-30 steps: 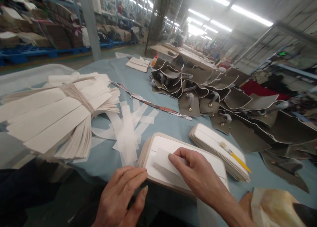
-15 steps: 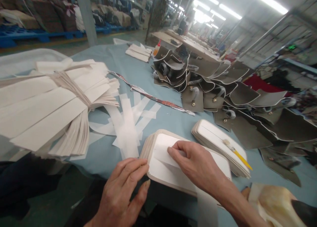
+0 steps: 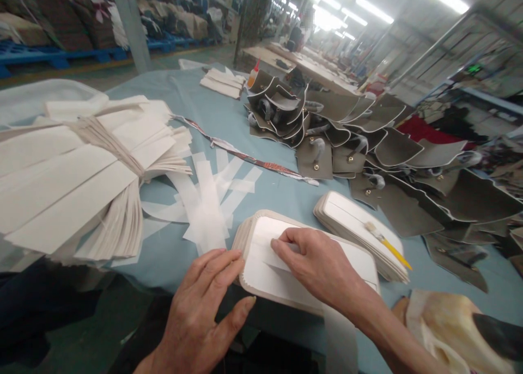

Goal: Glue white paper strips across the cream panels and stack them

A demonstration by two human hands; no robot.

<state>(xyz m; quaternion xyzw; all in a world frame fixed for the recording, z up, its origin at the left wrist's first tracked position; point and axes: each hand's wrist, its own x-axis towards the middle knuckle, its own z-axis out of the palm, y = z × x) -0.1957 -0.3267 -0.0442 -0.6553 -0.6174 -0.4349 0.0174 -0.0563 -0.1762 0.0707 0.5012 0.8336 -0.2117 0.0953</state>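
Observation:
A stack of rounded white panels with beige edges (image 3: 261,230) lies near the table's front edge. My left hand (image 3: 204,303) is at the stack's left end, fingers stretched out against the edge and thumb spread apart. Over the top panel, my right hand (image 3: 312,262) is closed in a pinch. Between its fingers shows a pale flat piece, mostly hidden, whose kind I cannot make out. A translucent strip (image 3: 341,336) hangs below the front edge of the stack. Just behind to the right, a second stack of narrower panels (image 3: 347,213) carries a yellow-handled brush (image 3: 390,249).
White translucent strips (image 3: 208,210) fan out left of the stack. Farther left lies a tied bundle of cream strips (image 3: 73,167). Grey-brown pieces with handles (image 3: 392,194) cover the right. A twisted cord (image 3: 245,155) crosses the blue table cover (image 3: 163,91). A red-capped bottle (image 3: 253,74) stands behind.
My right hand keeps its pinch and has shifted slightly left over the top panel. My left thumb has spread a little farther from the fingers. The whole view has moved slightly.

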